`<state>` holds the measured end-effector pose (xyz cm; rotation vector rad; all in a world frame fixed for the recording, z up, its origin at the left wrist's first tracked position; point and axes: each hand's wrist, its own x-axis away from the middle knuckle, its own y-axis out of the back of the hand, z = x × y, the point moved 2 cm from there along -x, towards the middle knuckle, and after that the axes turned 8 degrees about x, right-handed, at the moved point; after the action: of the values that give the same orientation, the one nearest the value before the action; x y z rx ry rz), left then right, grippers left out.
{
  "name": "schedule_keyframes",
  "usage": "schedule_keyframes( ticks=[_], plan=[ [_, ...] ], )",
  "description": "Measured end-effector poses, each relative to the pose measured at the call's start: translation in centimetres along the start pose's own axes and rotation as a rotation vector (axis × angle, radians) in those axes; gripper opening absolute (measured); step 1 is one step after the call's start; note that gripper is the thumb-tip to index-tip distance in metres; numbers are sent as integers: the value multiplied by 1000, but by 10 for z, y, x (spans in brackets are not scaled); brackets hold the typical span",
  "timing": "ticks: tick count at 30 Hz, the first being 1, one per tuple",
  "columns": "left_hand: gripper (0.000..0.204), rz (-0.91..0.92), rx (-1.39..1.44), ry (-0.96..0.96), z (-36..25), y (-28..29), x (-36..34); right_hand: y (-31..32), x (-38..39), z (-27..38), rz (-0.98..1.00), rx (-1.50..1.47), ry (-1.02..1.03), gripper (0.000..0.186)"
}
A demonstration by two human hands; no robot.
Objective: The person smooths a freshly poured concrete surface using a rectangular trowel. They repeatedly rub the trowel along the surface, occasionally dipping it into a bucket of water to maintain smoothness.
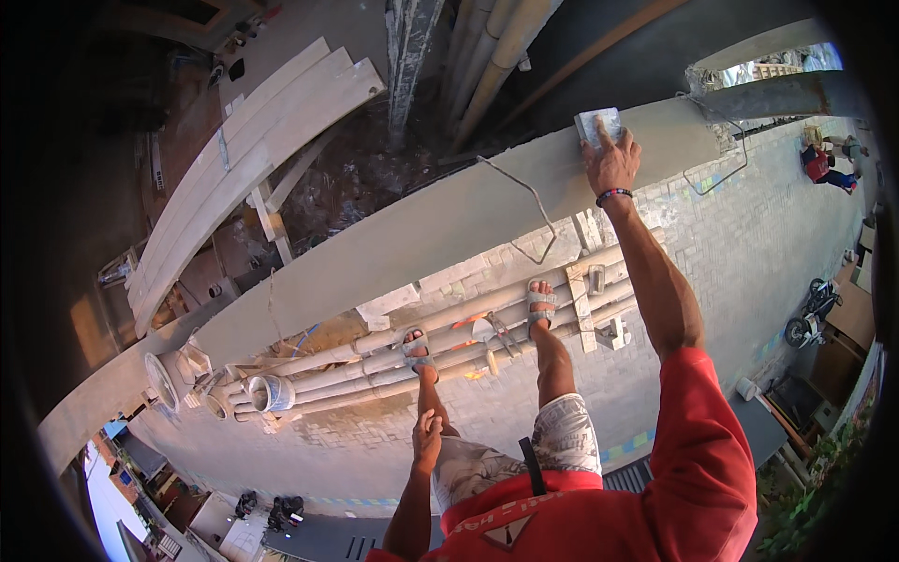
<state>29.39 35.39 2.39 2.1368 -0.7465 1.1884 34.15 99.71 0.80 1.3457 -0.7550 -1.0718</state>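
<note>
Right hand (613, 165): fingers partly bent, holding pale block (587, 127)
Block position: beneath fingers, end protruding past them, at far edge of grey beam (421, 229)
Left hand (427, 436): fingers half-curled, nothing seen in them
Bamboo poles (496, 302): below, underfoot

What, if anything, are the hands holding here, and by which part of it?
The right hand holds a pale, flat block, its fingers over the face and near edge. The left hand appears to hold nothing.
</note>
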Motion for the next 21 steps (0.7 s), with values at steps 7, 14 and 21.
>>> schedule_keyframes(
  ticks=[7, 14, 21],
  plan=[
    [52, -11, -34, 80, -3, -8, -7, 6, -14, 7, 28, 15, -3, 55],
    [53, -7, -90, 82, 14, -4, -8, 8, 8, 25, -18, 27, 104, 54],
    [53, -22, -39, 82, 27, 5, -3, -7, 63, 58, 6, -60, 269, 58]
  ],
)
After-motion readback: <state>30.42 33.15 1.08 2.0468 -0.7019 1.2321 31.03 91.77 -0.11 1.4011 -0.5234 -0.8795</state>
